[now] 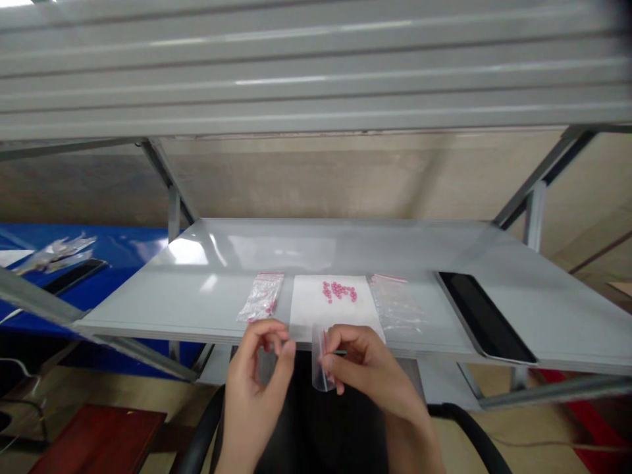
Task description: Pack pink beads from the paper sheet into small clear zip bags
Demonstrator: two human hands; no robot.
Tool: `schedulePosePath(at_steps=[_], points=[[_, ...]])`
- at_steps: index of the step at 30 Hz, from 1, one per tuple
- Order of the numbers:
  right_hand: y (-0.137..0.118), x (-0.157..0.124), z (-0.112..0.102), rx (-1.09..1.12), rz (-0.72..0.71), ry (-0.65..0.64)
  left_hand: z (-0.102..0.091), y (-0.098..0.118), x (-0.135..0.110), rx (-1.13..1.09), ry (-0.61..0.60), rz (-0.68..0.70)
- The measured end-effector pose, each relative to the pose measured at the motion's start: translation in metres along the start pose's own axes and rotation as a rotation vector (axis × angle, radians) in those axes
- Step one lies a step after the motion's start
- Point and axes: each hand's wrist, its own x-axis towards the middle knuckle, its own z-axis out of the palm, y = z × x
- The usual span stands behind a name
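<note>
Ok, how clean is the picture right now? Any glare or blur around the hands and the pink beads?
Head view: glare whitens the far shelf top; the grey overhead panel is blurred; the pink beads stay distinct but soft; the left hand and the right hand with its clear bag look fairly sharp.

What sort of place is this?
Probably a small-parts packing workstation: a grey metal-framed shelf bench, small round pink beads on a white paper sheet, and clear zip-top plastic bags, one held in the right hand.
</note>
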Motion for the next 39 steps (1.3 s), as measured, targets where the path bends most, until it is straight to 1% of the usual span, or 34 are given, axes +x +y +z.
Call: schedulePosePath(at_steps=[2,3,4,7,10,15,18,21,24,26,29,32,36,38,39], points=[[0.002,0.0,0.004,-0.025,0.007,-0.007,0.003,0.008,-0.004,0.035,-0.165,0.031],[0.004,0.0,0.006,-0.032,0.008,-0.008,0.005,0.011,-0.005,0.051,-0.228,0.04],[0.006,0.0,0.007,-0.034,0.008,-0.01,0.007,0.013,-0.006,0.062,-0.265,0.046],[0.012,0.0,0.01,-0.013,0.012,-0.017,0.011,0.016,-0.007,0.084,-0.305,0.047],[0.014,-0.001,0.011,0.025,0.019,-0.03,0.011,0.016,-0.006,0.086,-0.339,0.025],[0.011,-0.002,0.009,0.071,0.079,-0.125,0.006,0.018,-0.007,-0.027,-0.427,-0.053],[0.009,-0.001,0.007,0.125,0.08,-0.178,0.005,0.02,-0.006,-0.088,-0.456,-0.046],[0.007,-0.002,0.006,0.168,0.062,-0.215,0.003,0.023,-0.005,-0.133,-0.509,-0.036],[0.004,-0.003,0.004,0.166,0.05,-0.222,0.001,0.025,-0.005,-0.126,-0.558,-0.036],[0.004,-0.004,0.004,0.11,0.041,-0.197,0.0,0.025,-0.006,-0.045,-0.53,0.004],[0.003,-0.007,0.008,-0.069,-0.016,-0.137,0.001,0.024,-0.007,0.156,-0.404,0.111],[0.0,-0.009,0.015,-0.279,-0.082,-0.038,0.004,0.021,-0.007,0.297,-0.297,0.202],[-0.004,-0.012,0.022,-0.542,-0.114,0.142,0.007,0.017,-0.006,0.389,-0.221,0.235],[-0.007,-0.013,0.022,-0.604,-0.124,0.225,0.006,0.017,-0.005,0.408,-0.184,0.234],[-0.008,-0.014,0.022,-0.601,-0.126,0.253,0.004,0.017,-0.005,0.403,-0.166,0.237]])
